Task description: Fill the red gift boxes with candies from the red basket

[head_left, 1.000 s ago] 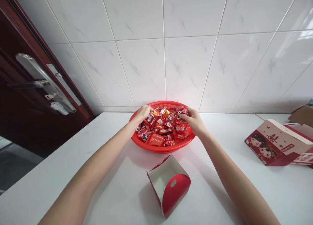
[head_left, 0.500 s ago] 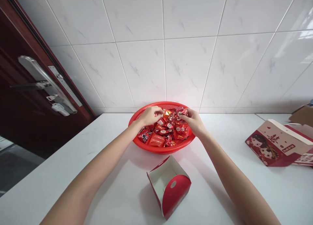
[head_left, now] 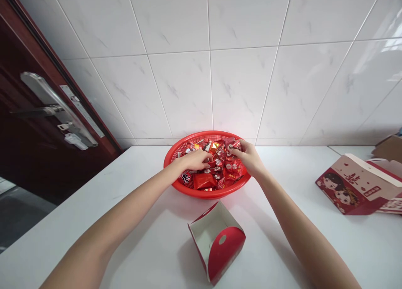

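A red plastic basket [head_left: 210,194] with a perforated wall holds several red-wrapped sweets [head_left: 204,180] and one shiny gold-orange piece. My left hand [head_left: 198,159] reaches over the left middle of the basket, its fingers bent down among the wrappers; whatever its fingertips touch is hidden. At the basket's right side, my right hand [head_left: 248,155] pinches a red sweet [head_left: 233,146] with white marks between thumb and fingers. Nearer to me stands an open-topped red and white paper box [head_left: 226,249], its pale inside showing nothing in it.
On the right lies a printed pink and red box [head_left: 354,186], with more cartons [head_left: 389,149] behind it. White wall tiles [head_left: 241,88] rise behind the basket. A dark red door [head_left: 28,126] with a metal handle is at left.
My left hand has moved nearer to me, from the basket's back left to its middle, uncovering sweets behind it. My right hand stays nearly still with its sweet.
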Tool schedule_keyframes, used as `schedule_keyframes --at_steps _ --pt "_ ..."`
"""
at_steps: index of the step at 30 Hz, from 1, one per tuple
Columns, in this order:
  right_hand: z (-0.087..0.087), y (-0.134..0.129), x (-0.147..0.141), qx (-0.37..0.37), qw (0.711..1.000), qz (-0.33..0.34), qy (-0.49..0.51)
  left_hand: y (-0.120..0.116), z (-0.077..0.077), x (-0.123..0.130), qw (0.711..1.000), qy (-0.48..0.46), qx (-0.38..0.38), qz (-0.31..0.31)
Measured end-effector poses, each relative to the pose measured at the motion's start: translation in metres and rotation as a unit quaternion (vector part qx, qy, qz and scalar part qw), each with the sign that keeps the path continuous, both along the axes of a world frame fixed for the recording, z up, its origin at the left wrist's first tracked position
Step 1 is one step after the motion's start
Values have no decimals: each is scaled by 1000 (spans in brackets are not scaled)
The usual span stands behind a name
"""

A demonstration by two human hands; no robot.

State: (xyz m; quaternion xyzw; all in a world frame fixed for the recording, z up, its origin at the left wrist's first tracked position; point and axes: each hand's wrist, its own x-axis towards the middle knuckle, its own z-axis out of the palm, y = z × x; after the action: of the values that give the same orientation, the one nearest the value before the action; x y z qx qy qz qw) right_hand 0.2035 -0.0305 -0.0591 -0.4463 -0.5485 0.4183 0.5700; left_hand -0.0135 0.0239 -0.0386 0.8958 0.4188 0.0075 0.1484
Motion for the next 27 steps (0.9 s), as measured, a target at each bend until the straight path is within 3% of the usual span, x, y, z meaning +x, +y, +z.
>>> schedule_keyframes --at_steps 4,8,11,13,16,21,24,27 --pt "1 0 0 -3 1000 3 1 -9 7 9 998 -67 18 -11" --pt "1 0 1 0 1000 2 -8 -26 6 27 987 -38 -124 -91" --pt "1 1 2 4 1000 -3 -17 -29 0 33 980 -14 -166 -105" --pt "1 2 2 5 1000 -2 -17 -22 -3 30 983 -49 -157 -87" --pt "2 1 3 3 1000 6 -6 -8 -4 21 975 -173 -137 -35" --pt "4 0 3 -4 999 7 40 7 -4 10 912 -387 -117 72" --pt "5 0 2 -15 999 11 49 7 -5 10 891 -428 -118 98" --pt "5 0 2 -26 998 24 43 5 -7 12 887 -436 -114 99"
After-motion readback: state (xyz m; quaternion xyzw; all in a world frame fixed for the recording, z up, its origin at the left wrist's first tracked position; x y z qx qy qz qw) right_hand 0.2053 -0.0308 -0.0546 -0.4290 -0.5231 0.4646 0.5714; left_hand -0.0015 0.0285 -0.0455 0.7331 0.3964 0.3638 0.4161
